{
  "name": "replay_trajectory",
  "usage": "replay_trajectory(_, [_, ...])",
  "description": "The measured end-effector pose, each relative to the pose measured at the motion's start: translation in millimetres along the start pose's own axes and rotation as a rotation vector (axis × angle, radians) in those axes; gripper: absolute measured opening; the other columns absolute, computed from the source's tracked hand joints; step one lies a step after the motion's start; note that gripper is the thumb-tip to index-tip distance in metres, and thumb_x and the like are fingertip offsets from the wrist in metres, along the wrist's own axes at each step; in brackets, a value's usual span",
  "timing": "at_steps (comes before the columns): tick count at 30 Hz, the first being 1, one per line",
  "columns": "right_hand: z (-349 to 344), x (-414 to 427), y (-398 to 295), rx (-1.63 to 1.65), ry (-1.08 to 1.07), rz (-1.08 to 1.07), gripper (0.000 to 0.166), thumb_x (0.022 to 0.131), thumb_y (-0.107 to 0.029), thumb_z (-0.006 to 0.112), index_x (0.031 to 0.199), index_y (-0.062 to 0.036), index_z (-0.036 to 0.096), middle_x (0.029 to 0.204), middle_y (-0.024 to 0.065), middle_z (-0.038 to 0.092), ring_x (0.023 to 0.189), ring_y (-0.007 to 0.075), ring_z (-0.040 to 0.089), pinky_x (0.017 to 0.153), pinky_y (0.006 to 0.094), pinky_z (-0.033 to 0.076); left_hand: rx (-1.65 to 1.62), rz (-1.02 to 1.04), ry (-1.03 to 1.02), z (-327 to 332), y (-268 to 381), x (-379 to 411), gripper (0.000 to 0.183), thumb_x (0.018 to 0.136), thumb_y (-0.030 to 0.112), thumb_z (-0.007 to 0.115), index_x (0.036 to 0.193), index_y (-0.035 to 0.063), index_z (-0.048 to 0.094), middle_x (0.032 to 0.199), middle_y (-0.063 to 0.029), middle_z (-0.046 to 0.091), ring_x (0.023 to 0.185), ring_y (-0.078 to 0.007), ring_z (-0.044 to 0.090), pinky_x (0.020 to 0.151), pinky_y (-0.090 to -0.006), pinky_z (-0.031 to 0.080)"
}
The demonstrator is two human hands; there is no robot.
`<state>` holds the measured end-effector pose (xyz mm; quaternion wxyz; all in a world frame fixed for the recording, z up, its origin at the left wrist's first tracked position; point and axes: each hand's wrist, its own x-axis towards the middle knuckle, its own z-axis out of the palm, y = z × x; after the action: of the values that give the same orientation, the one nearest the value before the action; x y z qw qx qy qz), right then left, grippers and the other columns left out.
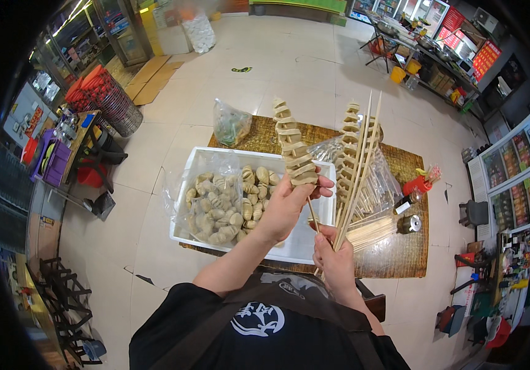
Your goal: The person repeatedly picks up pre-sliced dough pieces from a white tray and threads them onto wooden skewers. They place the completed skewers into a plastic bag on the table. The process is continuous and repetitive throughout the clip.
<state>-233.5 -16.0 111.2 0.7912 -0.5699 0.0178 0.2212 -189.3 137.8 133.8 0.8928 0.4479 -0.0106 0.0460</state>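
My left hand (288, 203) grips the lower end of a spiral-cut beige food piece (292, 143), drawn out along a bamboo skewer (313, 213). Lower down, my right hand (332, 252) holds that skewer's bare end, along with several long bare skewers (360, 171) that fan upward. A white plastic tub (255, 153) sits under my hands. Scored, rounded beige pieces (256, 192) fill its middle, some of them inside a clear plastic bag (214, 208) on the left. Beyond the bare skewers, more stretched spiral pieces (349, 134) lie on skewers at the tub's right.
A brown patterned table (404, 162) carries the tub, a clear bag of skewers (376, 180), loose skewers (371, 233), a metal-lidded jar (409, 224), a dark bottle (406, 202), a red holder (417, 185) and a knotted plastic bag (231, 122). A dark wooden stool (373, 305) stands close at right.
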Motion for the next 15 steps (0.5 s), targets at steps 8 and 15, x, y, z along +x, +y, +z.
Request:
replay_trajectory(8, [-5.2,4.0,3.5,-0.066,0.012,0.011,0.026,0.094,-0.008,0.054,0.119,0.0012,0.057,0.071,-0.0053,0.046,0.055,0.0011,0.039,0.047,0.0185,0.031,0.048,-0.019,0.035,3.9,-21.2,-12.1,0.039,0.092,0.003,0.037,0.13,-0.0038,0.033,0.104,-0.0115,0.061,0.1,-0.0204,0.058,0.093,-0.0353,0.043])
replay_trajectory(15, [-1.2,-0.4,-7.3,-0.566,0.036,-0.263,0.028,0.097,-0.013,0.049,0.122,-0.0042,0.058,0.071,0.0015,0.05,0.062,0.0078,0.047,0.058,0.0251,0.041,-0.272,-0.203,0.048,-21.0,-14.0,7.5,0.051,0.097,0.036,0.039,0.137,0.0045,0.032,0.127,-0.0137,0.055,0.116,-0.0235,0.054,0.098,-0.042,0.044])
